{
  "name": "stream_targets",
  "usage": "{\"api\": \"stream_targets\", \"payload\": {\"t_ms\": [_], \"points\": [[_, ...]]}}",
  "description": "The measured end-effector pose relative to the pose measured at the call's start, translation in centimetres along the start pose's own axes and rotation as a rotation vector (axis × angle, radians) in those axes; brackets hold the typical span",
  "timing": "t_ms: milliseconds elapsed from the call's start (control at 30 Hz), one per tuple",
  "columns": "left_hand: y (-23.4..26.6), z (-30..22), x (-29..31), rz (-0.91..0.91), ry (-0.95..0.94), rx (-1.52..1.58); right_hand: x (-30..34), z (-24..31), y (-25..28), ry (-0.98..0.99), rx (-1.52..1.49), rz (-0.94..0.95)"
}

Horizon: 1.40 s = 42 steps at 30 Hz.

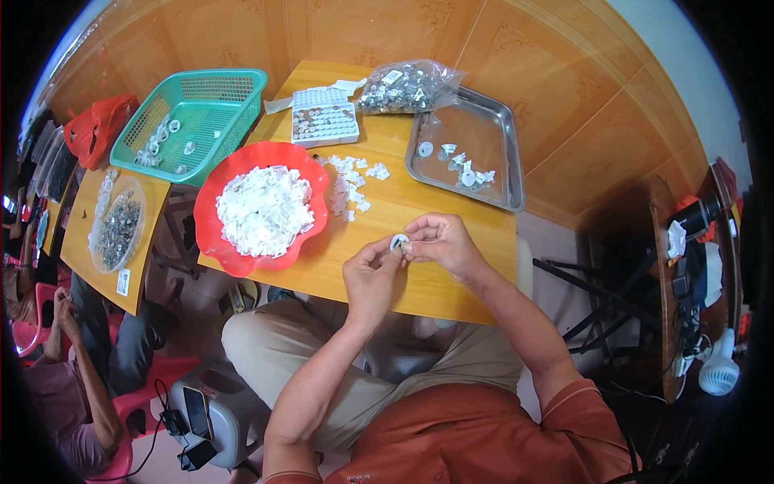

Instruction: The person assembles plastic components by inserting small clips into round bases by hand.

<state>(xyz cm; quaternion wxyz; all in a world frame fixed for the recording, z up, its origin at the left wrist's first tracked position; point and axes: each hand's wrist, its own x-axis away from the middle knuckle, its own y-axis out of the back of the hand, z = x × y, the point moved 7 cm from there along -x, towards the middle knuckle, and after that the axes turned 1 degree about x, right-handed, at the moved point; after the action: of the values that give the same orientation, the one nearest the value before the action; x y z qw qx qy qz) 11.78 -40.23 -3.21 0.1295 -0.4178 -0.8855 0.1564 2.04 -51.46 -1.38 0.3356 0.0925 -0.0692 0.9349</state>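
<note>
Over the front part of the yellow table, my left hand (pixel 372 278) pinches a small round white plastic piece (pixel 397 240) between thumb and fingers. My right hand (pixel 445 244) is closed at its right side, fingertips touching the same piece. Something small and dark shows at the piece's middle, too small to name. Left of my hands stands a red scalloped bowl (pixel 208 222) heaped with small white plastic parts (pixel 266 210). More white parts (pixel 347 185) lie loose on the wood beyond it. A metal tray (pixel 517 181) at the back right holds a few white pieces (pixel 470 173).
A white compartment box (pixel 324 121) of small round metal parts and a clear bag (pixel 407 87) of metal parts stand at the back. The green basket (pixel 242 85) at the left holds white rings. Farther left, a seated person (pixel 68 403) is beside another table with a round tray (pixel 119 230).
</note>
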Motion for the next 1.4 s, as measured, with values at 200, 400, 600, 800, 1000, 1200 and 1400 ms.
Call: {"api": "stream_targets", "payload": {"t_ms": [200, 400, 600, 800, 1000, 1200, 1400], "points": [[-0.1, 0.0, 0.2, 0.001, -0.061, -0.062, -0.1, -1.2, 0.1, -0.105, 0.004, 0.073], [-0.2, 0.3, 0.3, -0.012, -0.055, -0.067, 0.1, -1.7, 0.2, -0.083, -0.062, 0.049], [0.0, 0.2, 0.3, -0.002, -0.07, -0.067, -0.4, -1.3, 0.0, -0.021, 0.004, 0.106], [-0.2, 0.3, 0.3, 0.003, -0.069, -0.059, -0.7, -1.3, 0.2, -0.027, 0.01, 0.117], [0.0, 0.6, 0.3, -0.006, -0.085, -0.057, -0.8, -1.1, -0.1, -0.001, 0.008, 0.137], [0.3, 0.1, 0.3, -0.036, -0.07, -0.018, -0.8, -1.3, -0.3, -0.01, -0.021, 0.103], [0.4, -0.3, 0.4, -0.042, -0.103, 0.053, 0.1, -0.4, -0.7, 0.032, 0.001, 0.114]]}}
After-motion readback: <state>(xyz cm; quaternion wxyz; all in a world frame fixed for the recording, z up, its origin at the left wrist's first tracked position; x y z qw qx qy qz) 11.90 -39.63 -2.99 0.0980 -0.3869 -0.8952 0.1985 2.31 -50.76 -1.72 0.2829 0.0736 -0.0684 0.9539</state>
